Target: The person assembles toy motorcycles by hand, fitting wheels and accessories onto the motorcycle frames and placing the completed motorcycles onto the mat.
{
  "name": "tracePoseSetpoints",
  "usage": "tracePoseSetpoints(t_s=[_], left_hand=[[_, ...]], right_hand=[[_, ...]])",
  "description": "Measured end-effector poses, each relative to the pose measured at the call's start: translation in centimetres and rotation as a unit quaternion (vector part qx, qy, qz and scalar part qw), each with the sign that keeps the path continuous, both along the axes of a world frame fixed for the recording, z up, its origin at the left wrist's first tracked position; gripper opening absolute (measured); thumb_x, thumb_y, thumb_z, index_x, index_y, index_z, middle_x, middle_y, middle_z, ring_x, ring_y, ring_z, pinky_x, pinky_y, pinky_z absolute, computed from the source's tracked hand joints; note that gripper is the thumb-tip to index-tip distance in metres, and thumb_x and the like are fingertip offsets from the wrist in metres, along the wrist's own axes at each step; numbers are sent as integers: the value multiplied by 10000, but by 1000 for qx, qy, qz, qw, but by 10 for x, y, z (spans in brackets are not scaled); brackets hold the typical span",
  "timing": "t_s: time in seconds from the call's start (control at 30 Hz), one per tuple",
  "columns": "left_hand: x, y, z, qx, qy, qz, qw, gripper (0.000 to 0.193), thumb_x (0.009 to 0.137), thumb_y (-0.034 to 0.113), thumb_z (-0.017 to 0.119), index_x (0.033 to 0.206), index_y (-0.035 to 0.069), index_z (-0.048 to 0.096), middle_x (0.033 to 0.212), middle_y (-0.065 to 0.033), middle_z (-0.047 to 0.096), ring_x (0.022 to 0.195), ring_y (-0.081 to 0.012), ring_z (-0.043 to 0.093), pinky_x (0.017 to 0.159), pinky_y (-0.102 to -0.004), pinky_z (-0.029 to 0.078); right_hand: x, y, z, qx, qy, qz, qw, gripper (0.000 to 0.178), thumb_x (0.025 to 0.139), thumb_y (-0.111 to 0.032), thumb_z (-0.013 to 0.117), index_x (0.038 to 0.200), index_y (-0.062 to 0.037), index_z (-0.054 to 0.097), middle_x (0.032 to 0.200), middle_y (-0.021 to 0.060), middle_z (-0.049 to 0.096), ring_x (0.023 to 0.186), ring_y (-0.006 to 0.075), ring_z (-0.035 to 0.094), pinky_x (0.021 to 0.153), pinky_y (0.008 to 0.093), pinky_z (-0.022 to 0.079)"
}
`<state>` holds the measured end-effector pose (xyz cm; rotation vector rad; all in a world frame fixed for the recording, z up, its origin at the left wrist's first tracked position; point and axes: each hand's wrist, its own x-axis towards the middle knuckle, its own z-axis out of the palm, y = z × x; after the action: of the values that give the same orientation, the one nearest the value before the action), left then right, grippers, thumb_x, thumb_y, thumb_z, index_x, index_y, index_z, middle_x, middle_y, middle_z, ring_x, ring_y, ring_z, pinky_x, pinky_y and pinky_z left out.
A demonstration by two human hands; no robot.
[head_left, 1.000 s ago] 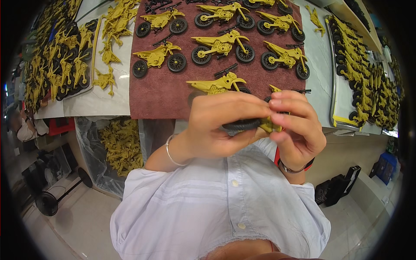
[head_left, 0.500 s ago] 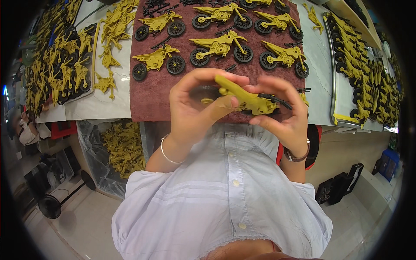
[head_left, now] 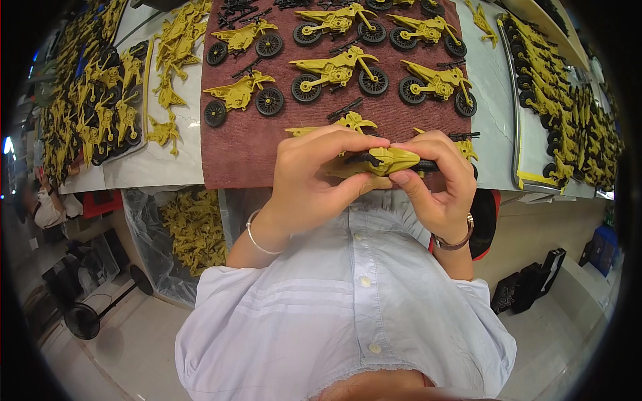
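Between my two hands, just over the near edge of the maroon cloth, is a yellow toy motorcycle (head_left: 394, 160) with black handlebars. My left hand (head_left: 314, 174) pinches it at one side, thumb and fingers closed on the yellow part. From the other side my right hand (head_left: 438, 177) grips it, thumb in front and fingers behind. My fingers hide much of its body. Behind my hands, partly covered, another yellow toy motorcycle (head_left: 354, 123) lies on the cloth. Rows of toy motorcycles with black wheels (head_left: 338, 72) lie farther back.
The maroon cloth (head_left: 234, 150) covers the table's middle. Loose yellow body parts (head_left: 164, 127) lie to its left. Trays of toy motorcycles stand at the left (head_left: 124, 120) and right (head_left: 545, 120). A plastic-lined container (head_left: 144, 227) of yellow parts sits below the table's left front.
The toy motorcycle in my hands has been turned, so its yellow end faces me. My left hand has shifted right, nearer my right hand, and both now pinch the yellow part.
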<state>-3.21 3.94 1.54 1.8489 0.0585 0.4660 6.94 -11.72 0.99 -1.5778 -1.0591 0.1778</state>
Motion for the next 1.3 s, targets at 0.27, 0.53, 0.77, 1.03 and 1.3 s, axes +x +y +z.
tracePoseSetpoints(t_s=[0.27,0.53,0.77,1.03,1.3], left_hand=[[7,0,-10,-29,-70,-13,997,339,627,4,735,946,2,620,855,-85,648,798,-163,634,680,-264,509],[3,-7,0,-292,20,-32,956,410,646,-64,704,1026,-83,551,1000,-168,601,918,-192,603,799,-286,502],[2,-1,-6,-160,-44,-45,985,378,640,-26,723,988,-79,583,968,-158,615,881,-196,607,778,-300,499],[-4,-5,-9,-179,-40,-33,982,398,660,-22,725,1019,-69,559,1001,-154,604,905,-196,593,803,-304,484],[-39,55,8,-217,77,-7,973,383,715,-37,640,1078,-67,520,994,-132,596,914,-172,589,795,-271,473]], right_hand=[[-2,-1,-3,22,70,-7,997,305,634,-10,729,913,27,612,836,95,614,762,178,586,672,253,455],[-4,-7,-1,70,186,-2,980,391,620,2,761,973,47,598,945,112,593,867,169,565,759,256,443],[-1,-3,4,71,101,-8,992,338,647,-29,734,948,46,600,896,119,594,808,190,568,716,258,444],[1,7,1,59,-20,-9,998,271,671,-63,709,891,26,580,819,125,587,726,211,567,639,278,447],[95,10,-3,-95,-48,-123,987,469,822,-277,612,1170,13,487,1127,164,547,1013,256,542,842,321,427]])
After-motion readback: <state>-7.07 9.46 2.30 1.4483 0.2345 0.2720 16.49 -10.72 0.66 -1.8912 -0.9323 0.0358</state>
